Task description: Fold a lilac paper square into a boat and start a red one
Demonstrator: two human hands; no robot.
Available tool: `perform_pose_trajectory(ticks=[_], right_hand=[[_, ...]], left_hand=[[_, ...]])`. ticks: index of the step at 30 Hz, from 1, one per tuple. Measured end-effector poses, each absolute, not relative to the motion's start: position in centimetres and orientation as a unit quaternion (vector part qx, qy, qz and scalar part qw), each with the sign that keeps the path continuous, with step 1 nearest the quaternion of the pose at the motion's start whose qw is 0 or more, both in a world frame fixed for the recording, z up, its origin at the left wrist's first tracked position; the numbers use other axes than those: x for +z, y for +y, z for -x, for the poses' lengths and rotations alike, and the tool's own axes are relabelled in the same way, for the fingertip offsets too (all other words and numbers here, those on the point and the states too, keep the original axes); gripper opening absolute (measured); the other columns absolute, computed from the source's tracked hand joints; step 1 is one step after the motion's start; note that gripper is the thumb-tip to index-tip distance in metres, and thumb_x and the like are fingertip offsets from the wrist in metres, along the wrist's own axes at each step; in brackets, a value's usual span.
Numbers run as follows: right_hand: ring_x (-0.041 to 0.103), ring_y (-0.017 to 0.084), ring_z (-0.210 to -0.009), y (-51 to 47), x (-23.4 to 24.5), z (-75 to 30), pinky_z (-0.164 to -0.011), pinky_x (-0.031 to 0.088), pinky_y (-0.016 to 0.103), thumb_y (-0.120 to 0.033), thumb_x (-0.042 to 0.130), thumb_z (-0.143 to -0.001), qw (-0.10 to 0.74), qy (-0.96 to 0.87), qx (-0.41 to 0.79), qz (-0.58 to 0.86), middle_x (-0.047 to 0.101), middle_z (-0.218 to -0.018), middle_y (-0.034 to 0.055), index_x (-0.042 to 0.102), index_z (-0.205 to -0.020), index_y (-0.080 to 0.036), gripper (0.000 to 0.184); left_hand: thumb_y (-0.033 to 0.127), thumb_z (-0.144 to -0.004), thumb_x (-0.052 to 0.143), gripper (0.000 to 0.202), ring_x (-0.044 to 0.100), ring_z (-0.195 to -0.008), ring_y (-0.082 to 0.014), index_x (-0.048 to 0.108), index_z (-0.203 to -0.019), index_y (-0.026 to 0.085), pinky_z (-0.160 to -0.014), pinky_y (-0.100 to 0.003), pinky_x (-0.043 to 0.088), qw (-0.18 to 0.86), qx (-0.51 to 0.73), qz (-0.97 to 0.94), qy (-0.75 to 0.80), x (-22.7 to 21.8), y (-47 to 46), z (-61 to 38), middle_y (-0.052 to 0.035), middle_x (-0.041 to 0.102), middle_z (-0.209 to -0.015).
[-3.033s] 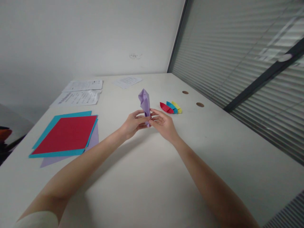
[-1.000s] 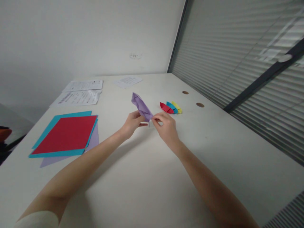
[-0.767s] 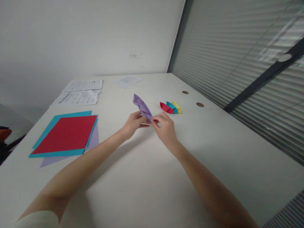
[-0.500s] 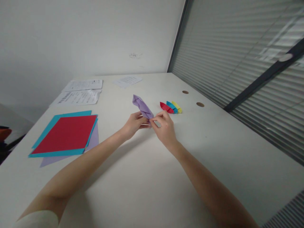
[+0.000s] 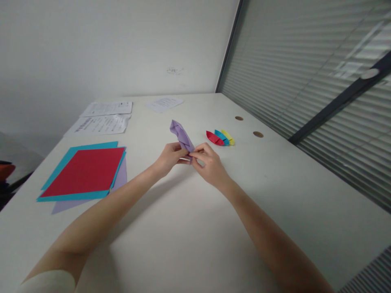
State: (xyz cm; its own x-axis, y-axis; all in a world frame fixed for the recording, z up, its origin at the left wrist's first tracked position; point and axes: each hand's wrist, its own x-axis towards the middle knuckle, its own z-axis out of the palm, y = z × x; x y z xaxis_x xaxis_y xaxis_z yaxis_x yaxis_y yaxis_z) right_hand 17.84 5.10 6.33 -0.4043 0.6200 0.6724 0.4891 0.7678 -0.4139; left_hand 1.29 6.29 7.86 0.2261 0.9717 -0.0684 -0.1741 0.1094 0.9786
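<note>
A folded piece of purple paper (image 5: 182, 136), long and narrow, is held tilted above the table between both hands. My left hand (image 5: 171, 156) grips its lower part from the left, thumb on the near side and fingers behind. The fingertips of my right hand (image 5: 209, 162) pinch its bottom end. Just beyond my right hand lie three folded paper boats, a red one (image 5: 214, 138), a blue one (image 5: 222, 137) and a yellow one (image 5: 228, 137), overlapping in a fan. The exact fold under my fingertips is hidden.
On the left of the white table (image 5: 189, 236), red paper (image 5: 85, 171) tops blue paper (image 5: 70, 160) and purple paper (image 5: 65, 206). Printed sheets (image 5: 102, 124) lie farther back, another sheet (image 5: 165, 104) near the wall. Window blinds (image 5: 293, 81) run along the right edge.
Both hands and the purple paper have shifted slightly left. The purple paper now stands a little more upright, and its lower end is more covered by my fingers.
</note>
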Motion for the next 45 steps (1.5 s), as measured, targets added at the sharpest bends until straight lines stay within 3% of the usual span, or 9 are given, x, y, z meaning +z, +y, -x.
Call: perform_pose_trajectory(ticks=[4,9,14,25,31,36,39,42,45], right_hand=[[0.060,0.021,-0.097,5.2,6.8,-18.5,-0.090,0.055,0.039,-0.012,0.055,-0.086,0.375,-0.872,0.091,0.302,0.053,-0.107,0.0096,0.067,-0.113,-0.020,0.031],[0.057,0.024,-0.100,5.1,7.4,-19.0,-0.090,0.053,0.044,-0.020,0.056,-0.090,0.352,-0.881,0.033,0.315,0.055,-0.107,0.0110,0.069,-0.112,-0.021,0.025],[0.058,0.020,-0.093,5.3,6.9,-18.9,-0.087,0.054,0.040,-0.024,0.052,-0.094,0.403,-0.846,0.034,0.346,0.053,-0.105,0.0094,0.070,-0.107,-0.023,0.022],[0.064,0.016,-0.081,5.2,5.9,-17.8,-0.080,0.057,0.037,-0.020,0.059,-0.087,0.488,-0.778,0.060,0.390,0.053,-0.109,0.0087,0.064,-0.084,-0.021,0.006],[0.061,0.015,-0.082,5.2,6.0,-17.8,-0.072,0.058,0.030,-0.015,0.055,-0.087,0.537,-0.748,0.076,0.383,0.055,-0.098,0.0052,0.056,-0.086,-0.022,0.008],[0.060,0.012,-0.071,5.1,5.8,-17.3,-0.066,0.058,0.027,-0.016,0.057,-0.085,0.552,-0.724,0.103,0.401,0.054,-0.089,0.0011,0.052,-0.087,-0.022,0.009],[0.062,0.010,-0.066,5.0,5.9,-17.3,-0.064,0.058,0.026,-0.019,0.060,-0.084,0.552,-0.715,0.140,0.406,0.056,-0.091,0.0008,0.054,-0.095,-0.022,0.013],[0.063,0.010,-0.064,5.2,6.3,-17.5,-0.061,0.057,0.026,-0.026,0.062,-0.084,0.543,-0.706,0.176,0.419,0.060,-0.094,0.0024,0.058,-0.101,-0.022,0.018],[0.065,0.011,-0.064,5.6,6.3,-17.7,-0.059,0.056,0.026,-0.033,0.062,-0.084,0.544,-0.685,0.231,0.426,0.064,-0.092,0.0046,0.063,-0.092,-0.019,0.016]], left_hand=[[0.021,-0.064,0.073,0.016,0.066,-0.066,-0.0160,0.063,-0.072,0.011,-0.075,-0.036,0.059,0.603,0.471,-0.475,0.434,7.8,6.7,-1.1,-0.0053,0.068,-0.070],[0.020,-0.063,0.073,0.016,0.067,-0.065,-0.0168,0.064,-0.072,0.010,-0.076,-0.037,0.060,0.594,0.468,-0.487,0.437,7.9,6.8,-0.9,-0.0060,0.069,-0.069],[0.018,-0.063,0.071,0.015,0.068,-0.066,-0.0166,0.066,-0.074,0.010,-0.073,-0.036,0.060,0.578,0.476,-0.505,0.429,8.0,6.6,-1.1,-0.0059,0.070,-0.073],[0.019,-0.068,0.066,0.011,0.067,-0.068,-0.0159,0.065,-0.076,0.012,-0.068,-0.034,0.060,0.552,0.475,-0.538,0.423,8.2,5.9,-1.8,-0.0067,0.071,-0.082],[0.017,-0.061,0.070,0.019,0.064,-0.068,-0.0136,0.066,-0.079,0.013,-0.065,-0.027,0.056,0.544,0.476,-0.568,0.394,8.1,5.7,-2.1,-0.0044,0.070,-0.081],[0.016,-0.061,0.071,0.020,0.063,-0.073,-0.0142,0.066,-0.080,0.014,-0.070,-0.027,0.055,0.500,0.494,-0.589,0.398,7.0,6.0,-2.4,-0.0028,0.068,-0.080],[0.016,-0.063,0.069,0.019,0.064,-0.073,-0.0147,0.066,-0.081,0.014,-0.071,-0.030,0.057,0.492,0.506,-0.581,0.405,6.8,6.1,-2.4,-0.0025,0.067,-0.081],[0.012,-0.063,0.066,0.018,0.064,-0.065,-0.0143,0.065,-0.081,0.014,-0.063,-0.030,0.057,0.490,0.494,-0.578,0.427,6.9,6.1,-2.4,-0.0020,0.066,-0.077],[0.008,-0.064,0.062,0.015,0.065,-0.063,-0.0154,0.064,-0.078,0.014,-0.058,-0.027,0.055,0.471,0.479,-0.590,0.448,7.0,6.1,-2.3,-0.0023,0.066,-0.071]])
